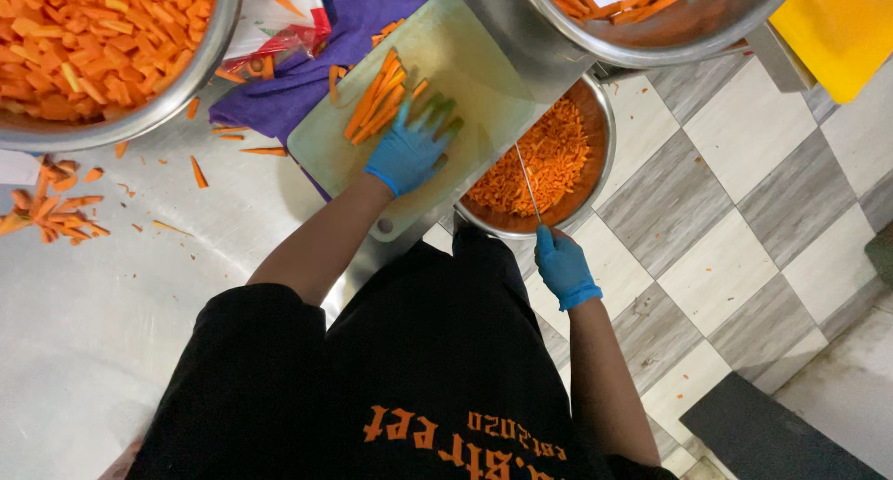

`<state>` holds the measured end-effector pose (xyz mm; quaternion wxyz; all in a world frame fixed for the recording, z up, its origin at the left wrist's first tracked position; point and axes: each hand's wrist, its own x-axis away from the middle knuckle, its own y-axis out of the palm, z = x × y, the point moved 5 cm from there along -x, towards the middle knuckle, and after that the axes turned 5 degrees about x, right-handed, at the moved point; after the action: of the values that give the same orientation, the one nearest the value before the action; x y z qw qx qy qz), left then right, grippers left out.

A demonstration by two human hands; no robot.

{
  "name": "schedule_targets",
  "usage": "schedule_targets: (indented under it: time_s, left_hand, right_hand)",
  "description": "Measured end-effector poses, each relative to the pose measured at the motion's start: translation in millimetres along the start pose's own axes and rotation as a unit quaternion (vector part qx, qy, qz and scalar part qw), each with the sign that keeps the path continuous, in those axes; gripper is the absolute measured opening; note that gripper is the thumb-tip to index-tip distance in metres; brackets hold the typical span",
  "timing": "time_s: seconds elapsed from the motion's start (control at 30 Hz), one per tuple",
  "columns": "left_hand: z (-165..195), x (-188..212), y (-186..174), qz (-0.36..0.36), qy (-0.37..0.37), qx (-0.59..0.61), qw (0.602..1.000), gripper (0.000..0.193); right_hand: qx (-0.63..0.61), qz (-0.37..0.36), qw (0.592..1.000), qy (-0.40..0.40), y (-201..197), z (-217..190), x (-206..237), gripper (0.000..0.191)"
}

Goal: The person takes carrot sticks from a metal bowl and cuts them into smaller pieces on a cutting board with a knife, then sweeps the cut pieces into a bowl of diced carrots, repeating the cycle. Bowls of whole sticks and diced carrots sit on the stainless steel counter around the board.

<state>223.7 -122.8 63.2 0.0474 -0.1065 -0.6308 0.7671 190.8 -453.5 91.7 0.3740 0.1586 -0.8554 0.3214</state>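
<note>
Both hands gloved blue. Left hand (409, 150) lies flat, fingers spread, pressing one bundle of carrot sticks (379, 100) on the single green board (465, 61) on the bench (84, 294). Right hand (563, 268) is closed around one knife (528, 184), blade over a bowl of diced carrot (549, 159). Three steel bowls counted: two more, at upper left (200, 61) and upper right (688, 29), hold cut carrot.

Counts: 3 steel bowls (567, 154) holding carrot, 1 cutting board (465, 61), 1 knife (527, 182). 2 gloved hands: left hand (409, 150), right hand (563, 268). 1 purple cloth (307, 80).
</note>
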Motion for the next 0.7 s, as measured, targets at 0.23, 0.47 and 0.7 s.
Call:
schedule_targets:
  time_s: [0.23, 0.47, 0.7]
  left_hand:
    - [-30.7, -2.7, -5.5, -0.073, -0.25, 0.122, 0.958, 0.13]
    - [2.4, 8.8, 13.3, -0.107, -0.086, 0.131, 0.982, 0.111]
    - [-4.6, 47.6, -20.4, -0.026, -0.219, 0.174, 0.96, 0.097]
  right_hand:
    - [-0.045, -0.027, 0.999, -0.007, 15.8, -14.0, -10.8, 0.03]
    - [0.008, -0.031, 0.999, -0.038, 46.0, -32.2, -55.6, 0.045]
    - [0.158, 0.033, 0.97, -0.182, 69.6, -51.7, -80.8, 0.049]
